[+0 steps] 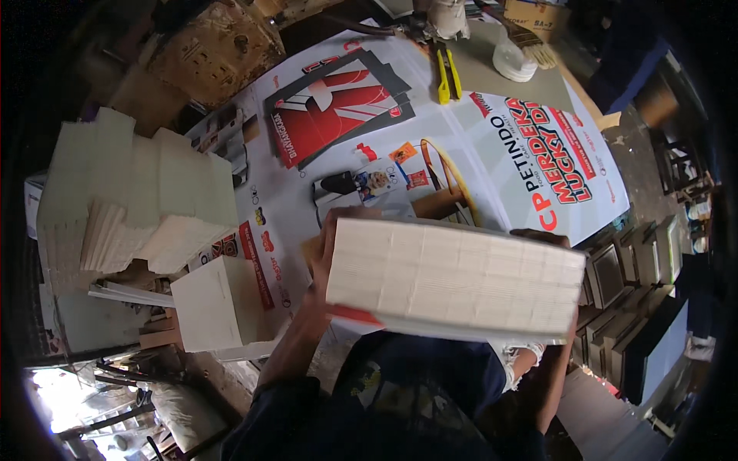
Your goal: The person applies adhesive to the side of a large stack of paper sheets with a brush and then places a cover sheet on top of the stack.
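Note:
A thick coverless book block (453, 276) is held up in front of me, its ridged, sewn spine facing upward. My left hand (327, 244) is closed around its left end, fingers wrapped over the far edge. My right hand (543, 237) grips the other end, its fingers showing past the far corner and its palm mostly hidden by the block. A red patch (355, 313) shows along the block's near left edge. Beneath lies a large printed poster sheet (492, 192) that covers the table.
Tall stacks of pale book blocks (146, 192) stand at the left, with a single block (219, 300) nearer me. Red-and-black printed covers (338, 107) lie at the far middle. Beyond are a yellow cutter (446, 73), a white tub (513, 61) and a brush (530, 42). Bound books (615, 323) line the right.

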Available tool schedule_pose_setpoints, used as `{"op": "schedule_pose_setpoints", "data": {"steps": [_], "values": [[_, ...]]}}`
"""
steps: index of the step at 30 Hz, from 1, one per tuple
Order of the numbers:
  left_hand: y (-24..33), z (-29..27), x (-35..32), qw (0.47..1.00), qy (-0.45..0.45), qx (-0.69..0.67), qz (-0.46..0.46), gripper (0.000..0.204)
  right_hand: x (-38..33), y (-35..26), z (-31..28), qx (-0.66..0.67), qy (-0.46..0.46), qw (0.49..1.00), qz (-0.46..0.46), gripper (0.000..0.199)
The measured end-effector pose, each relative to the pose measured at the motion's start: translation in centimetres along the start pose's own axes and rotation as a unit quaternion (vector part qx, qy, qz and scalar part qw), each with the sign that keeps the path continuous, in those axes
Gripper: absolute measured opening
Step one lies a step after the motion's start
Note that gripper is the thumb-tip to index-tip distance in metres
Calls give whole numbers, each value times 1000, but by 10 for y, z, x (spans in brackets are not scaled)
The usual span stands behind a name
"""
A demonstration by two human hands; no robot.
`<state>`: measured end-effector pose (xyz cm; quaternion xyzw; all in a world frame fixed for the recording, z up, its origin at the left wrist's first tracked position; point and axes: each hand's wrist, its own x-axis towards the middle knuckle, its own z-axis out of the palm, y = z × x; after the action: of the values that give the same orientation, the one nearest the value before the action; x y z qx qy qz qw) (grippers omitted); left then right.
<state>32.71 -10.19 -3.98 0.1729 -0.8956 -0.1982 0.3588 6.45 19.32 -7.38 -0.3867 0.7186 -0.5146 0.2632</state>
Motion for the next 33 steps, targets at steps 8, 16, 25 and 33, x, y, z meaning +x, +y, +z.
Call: {"op": "schedule_pose_setpoints", "data": {"steps": [8,16,25,33], "values": [[-25,10,-6,977,44,-155,-136,53,35,-118,7,-71,-62,989,-115,73],[-38,9,2,963,56,-202,-171,53,-7,-217,42,-134,54,979,-146,80],[-40,15,-3,953,62,-232,-183,53,-24,-229,47,-187,54,971,-142,85],[-36,8,-1,949,61,-243,-193,53,-25,-230,45,-164,57,972,-161,85]]}}
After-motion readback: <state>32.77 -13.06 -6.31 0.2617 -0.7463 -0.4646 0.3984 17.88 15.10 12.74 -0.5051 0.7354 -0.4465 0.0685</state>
